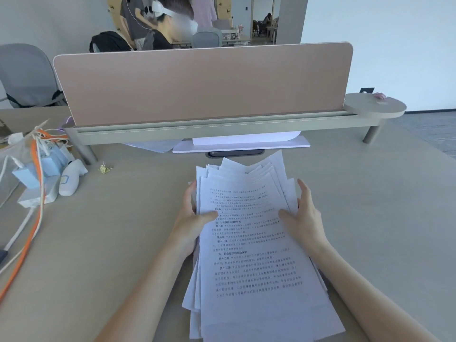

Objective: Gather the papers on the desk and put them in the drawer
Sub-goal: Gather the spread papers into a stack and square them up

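Beyond the held papers [249,243], a pink divider [202,85] crosses the desk [111,243].

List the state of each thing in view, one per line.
paper stack: uneven, edges fanned, gripped on both sides
left hand: shut on the stack's left edge, thumb on top
right hand: shut on the stack's right edge, thumb on top
loose sheets: flat under the divider shelf, not gathered
binder clip: lying on the desk, unused
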`<state>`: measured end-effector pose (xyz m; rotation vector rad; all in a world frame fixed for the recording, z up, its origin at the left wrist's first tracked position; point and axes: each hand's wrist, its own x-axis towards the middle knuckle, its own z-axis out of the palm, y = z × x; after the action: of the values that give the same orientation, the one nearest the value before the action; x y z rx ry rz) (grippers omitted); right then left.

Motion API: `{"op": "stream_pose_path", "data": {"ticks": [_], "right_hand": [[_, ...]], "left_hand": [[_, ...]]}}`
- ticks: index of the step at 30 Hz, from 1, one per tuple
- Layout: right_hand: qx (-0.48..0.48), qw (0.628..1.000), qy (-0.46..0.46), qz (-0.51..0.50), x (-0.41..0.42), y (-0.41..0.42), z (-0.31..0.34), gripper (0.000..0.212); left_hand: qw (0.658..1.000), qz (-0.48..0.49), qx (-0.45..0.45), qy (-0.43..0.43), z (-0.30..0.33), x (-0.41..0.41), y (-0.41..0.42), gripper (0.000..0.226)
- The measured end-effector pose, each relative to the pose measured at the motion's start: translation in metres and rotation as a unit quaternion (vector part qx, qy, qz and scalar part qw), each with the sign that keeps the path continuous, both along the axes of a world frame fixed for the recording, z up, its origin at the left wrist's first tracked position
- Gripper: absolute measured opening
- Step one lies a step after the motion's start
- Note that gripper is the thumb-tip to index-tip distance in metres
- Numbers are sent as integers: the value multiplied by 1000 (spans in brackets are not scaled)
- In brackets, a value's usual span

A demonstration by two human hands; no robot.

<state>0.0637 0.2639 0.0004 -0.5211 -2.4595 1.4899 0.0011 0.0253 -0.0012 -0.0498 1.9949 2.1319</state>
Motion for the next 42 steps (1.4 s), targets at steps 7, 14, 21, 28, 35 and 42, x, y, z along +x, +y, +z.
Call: {"op": "stream_pose_path", "data": {"ticks": [7, 14, 21, 28, 35, 42], "right_hand": [[-247, 969, -3, -20, -4, 9, -1, 73], [-320, 946, -15, 59, -7, 15, 1, 32], [-332, 942, 30, -35, -10, 16, -7, 24], [-20, 999, -44, 9, -4, 5, 4, 25], [-126, 991, -26, 41, 0, 3, 10, 47], [-223, 969, 101, 42, 0, 0, 30, 42]], "left_hand": [[993, 40, 107, -35, 0, -8, -9, 58], [972, 5, 220, -78, 3, -8, -16, 23], [983, -128, 74, -109, 0, -1, -10, 36], [987, -130, -98, -5, 2, -4, -2, 44], [988, -127, -83, 15, 4, -9, -5, 57], [996, -76, -21, 49, 26, -9, -7, 36]]}}
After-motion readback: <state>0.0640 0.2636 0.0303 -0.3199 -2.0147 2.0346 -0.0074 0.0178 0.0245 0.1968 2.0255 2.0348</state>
